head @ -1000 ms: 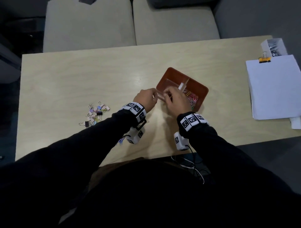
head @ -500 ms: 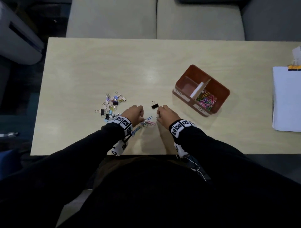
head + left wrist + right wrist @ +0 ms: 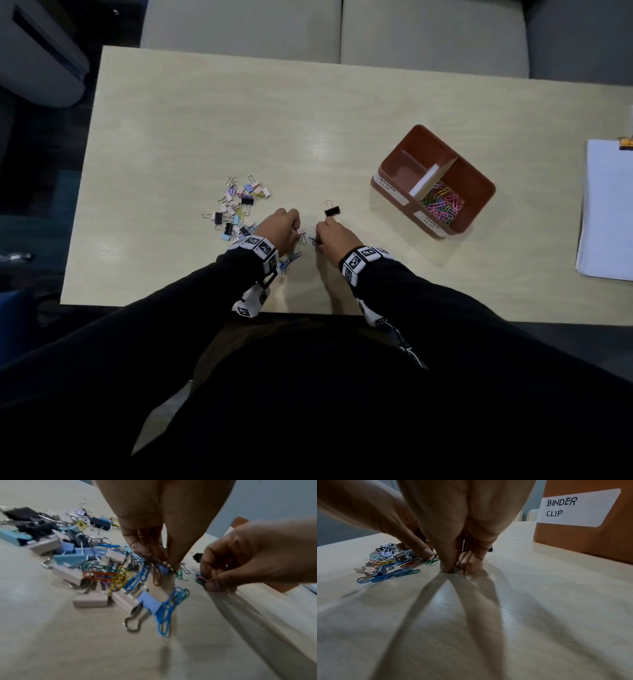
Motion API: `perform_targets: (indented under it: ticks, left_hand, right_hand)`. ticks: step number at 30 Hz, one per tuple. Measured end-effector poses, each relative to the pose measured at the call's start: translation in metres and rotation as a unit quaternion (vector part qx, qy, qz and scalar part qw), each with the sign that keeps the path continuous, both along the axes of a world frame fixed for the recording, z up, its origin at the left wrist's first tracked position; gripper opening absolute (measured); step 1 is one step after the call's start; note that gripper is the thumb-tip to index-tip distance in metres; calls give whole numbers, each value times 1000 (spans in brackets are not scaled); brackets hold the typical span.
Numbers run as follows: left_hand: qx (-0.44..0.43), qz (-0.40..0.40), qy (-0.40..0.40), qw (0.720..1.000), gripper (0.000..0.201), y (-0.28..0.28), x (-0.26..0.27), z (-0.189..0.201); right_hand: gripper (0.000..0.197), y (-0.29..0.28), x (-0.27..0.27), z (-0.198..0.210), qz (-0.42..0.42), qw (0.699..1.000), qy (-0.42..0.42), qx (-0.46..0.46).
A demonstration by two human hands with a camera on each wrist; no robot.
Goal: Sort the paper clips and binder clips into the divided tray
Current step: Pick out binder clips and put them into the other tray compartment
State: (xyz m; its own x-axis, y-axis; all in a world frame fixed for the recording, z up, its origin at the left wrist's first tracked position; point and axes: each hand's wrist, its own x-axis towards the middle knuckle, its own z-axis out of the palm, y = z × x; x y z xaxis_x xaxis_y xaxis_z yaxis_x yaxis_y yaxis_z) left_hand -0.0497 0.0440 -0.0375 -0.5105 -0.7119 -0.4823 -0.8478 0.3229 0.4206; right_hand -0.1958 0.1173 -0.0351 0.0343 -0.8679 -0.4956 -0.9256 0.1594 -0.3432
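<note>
Coloured wire paper clips (image 3: 120, 578) and pastel binder clips (image 3: 236, 205) lie heaped on the pale wooden table (image 3: 205, 120), left of the brown divided tray (image 3: 479, 186). The left hand (image 3: 281, 228) pinches a blue binder clip (image 3: 163, 568). The right hand (image 3: 337, 236) pinches a few paper clips (image 3: 199, 579).

Both black-sleeved forearms reach forward over the near edge of the pale wooden table (image 3: 205, 120), each wrist wearing a white marker-printed band. The left hand (image 3: 281, 228) curls knuckles-up, fingertips pinching downward. The right hand (image 3: 337, 234), just beside it, pinches thumb against fingertips at the tabletop.
</note>
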Motion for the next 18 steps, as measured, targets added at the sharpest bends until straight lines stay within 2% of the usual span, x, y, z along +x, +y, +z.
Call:
perform_targets:
  ticks: [4, 9, 12, 13, 18]
  left_hand:
    - [-15, 31, 23, 999, 13, -8, 6, 5]
    - [-41, 80, 54, 995, 13, -8, 22, 10]
    - [-46, 41, 23, 998, 7, -2, 33, 13]
    - [-42, 26, 6, 999, 8, 1, 34, 12]
    - [-40, -2, -55, 998, 22, 19, 31, 5]
  right_hand:
    - [17, 0, -5, -3, -1, 1000, -10, 9]
    - [8, 1, -19, 2, -82, 995, -63, -7]
    - [2, 4, -28, 5, -136, 980, -145, -5]
    - [6, 5, -30, 6, -160, 972, -173, -1]
    - [5, 9, -32, 10, -241, 941, -239, 4]
